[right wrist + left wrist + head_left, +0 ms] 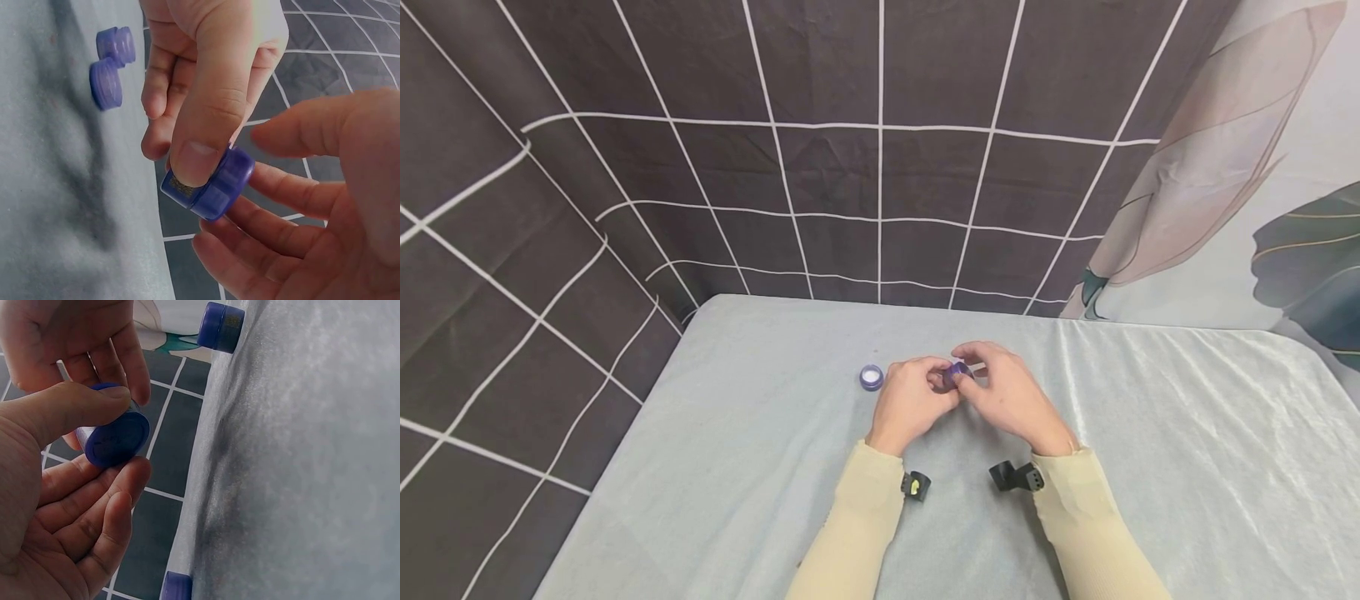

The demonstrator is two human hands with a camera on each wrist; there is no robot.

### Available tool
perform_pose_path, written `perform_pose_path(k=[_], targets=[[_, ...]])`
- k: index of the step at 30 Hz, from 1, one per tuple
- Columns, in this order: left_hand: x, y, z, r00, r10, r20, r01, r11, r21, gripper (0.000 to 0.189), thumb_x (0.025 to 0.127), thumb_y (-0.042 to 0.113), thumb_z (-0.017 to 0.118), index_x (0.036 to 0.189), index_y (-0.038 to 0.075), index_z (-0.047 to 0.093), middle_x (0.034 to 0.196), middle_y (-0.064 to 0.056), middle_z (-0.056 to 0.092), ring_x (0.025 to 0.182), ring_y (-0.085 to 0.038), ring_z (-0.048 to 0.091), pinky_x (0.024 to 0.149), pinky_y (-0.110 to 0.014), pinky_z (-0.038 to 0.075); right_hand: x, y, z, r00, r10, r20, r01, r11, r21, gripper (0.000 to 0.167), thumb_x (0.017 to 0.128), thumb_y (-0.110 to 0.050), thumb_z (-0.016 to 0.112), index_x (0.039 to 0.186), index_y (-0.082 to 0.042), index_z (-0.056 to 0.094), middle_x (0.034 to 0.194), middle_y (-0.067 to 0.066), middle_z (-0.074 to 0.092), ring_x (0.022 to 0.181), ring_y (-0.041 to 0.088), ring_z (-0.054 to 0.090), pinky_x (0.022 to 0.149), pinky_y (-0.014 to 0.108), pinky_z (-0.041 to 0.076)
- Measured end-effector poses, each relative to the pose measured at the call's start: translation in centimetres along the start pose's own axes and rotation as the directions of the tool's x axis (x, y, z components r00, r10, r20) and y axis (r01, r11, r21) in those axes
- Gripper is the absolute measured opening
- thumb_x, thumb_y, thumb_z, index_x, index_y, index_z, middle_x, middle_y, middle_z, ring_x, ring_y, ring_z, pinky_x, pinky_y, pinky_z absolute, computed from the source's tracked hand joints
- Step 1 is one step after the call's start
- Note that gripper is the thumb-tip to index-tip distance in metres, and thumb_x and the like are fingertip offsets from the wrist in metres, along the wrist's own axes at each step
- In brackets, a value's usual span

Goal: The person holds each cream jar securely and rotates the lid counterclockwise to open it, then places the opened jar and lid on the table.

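1. Under both hands, a cloth-covered table (737, 467) fills the lower view.
2. The left hand (916, 398) pinches a jar between thumb and fingertips.
3. The right hand (1006, 398) curves loosely about the jar's other end, fingers relaxed, thumb just apart.
4. The pinched purple capped jar (215, 197) is held tilted above the table, toward its far edge.
5. A second capped jar (222, 327) stands on the table; its place against the edges is unclear.
6. Left of the hands, nearer the far edge, sits an open purple jar (114, 47).
7. The pinched jar's cap (231, 182) is probably being worked, on or off unclear; next calls for right thumb and fingers closing around it while the left steadies the body.
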State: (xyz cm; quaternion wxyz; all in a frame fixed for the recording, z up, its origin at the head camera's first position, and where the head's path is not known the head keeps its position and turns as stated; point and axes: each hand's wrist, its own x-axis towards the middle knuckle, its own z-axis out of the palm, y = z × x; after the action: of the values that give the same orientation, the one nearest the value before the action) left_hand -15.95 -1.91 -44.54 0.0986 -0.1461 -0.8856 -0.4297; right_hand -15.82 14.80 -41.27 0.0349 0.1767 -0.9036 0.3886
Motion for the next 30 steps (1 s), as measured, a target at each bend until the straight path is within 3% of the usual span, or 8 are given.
perform_pose_path(k=[6, 19, 30], targets=[[0.0, 0.04, 0.0, 1.0, 0.013, -0.011, -0.013, 1.0, 0.022, 0.026, 0.076, 0.024, 0.083, 0.101, 0.018, 0.08, 0.075, 0.013, 0.071, 0.069, 0.001, 0.062, 0.066, -0.017, 0.048, 0.01, -0.07, 0.08, 1.0, 0.015, -0.016, -0.015, 1.0, -0.006, 0.03, 0.094, -0.02, 0.066, 0.117, 0.0, 0.067, 0.112, 0.016, 0.07, 0.097, 0.031, 0.068, 0.084, 0.047, 0.055], [-0.03, 0.16, -0.05, 0.999, 0.034, -0.025, -0.033, 0.999, 0.023, 0.025, 0.075, 0.024, 0.083, 0.1, 0.019, 0.08, 0.076, 0.012, 0.072, 0.069, 0.002, 0.062, 0.067, -0.017, 0.048, -0.03, -0.2, 0.06, 0.998, 0.05, -0.027, -0.051, 0.999, -0.015, 0.03, 0.095, -0.021, 0.066, 0.116, 0.0, 0.067, 0.101, 0.012, 0.072, 0.087, 0.027, 0.071, 0.081, 0.047, 0.054], [-0.07, 0.22, -0.03, 0.999, 0.028, -0.024, -0.027, 0.999, 0.026, 0.026, 0.075, 0.024, 0.084, 0.1, 0.018, 0.08, 0.076, 0.013, 0.071, 0.068, 0.003, 0.06, 0.066, -0.017, 0.048, 0.0, -0.34, 0.05, 0.995, 0.101, -0.018, -0.102, 0.994, -0.031, 0.033, 0.096, -0.025, 0.066, 0.118, 0.0, 0.067, 0.104, 0.013, 0.073, 0.087, 0.025, 0.071, 0.081, 0.047, 0.054]])
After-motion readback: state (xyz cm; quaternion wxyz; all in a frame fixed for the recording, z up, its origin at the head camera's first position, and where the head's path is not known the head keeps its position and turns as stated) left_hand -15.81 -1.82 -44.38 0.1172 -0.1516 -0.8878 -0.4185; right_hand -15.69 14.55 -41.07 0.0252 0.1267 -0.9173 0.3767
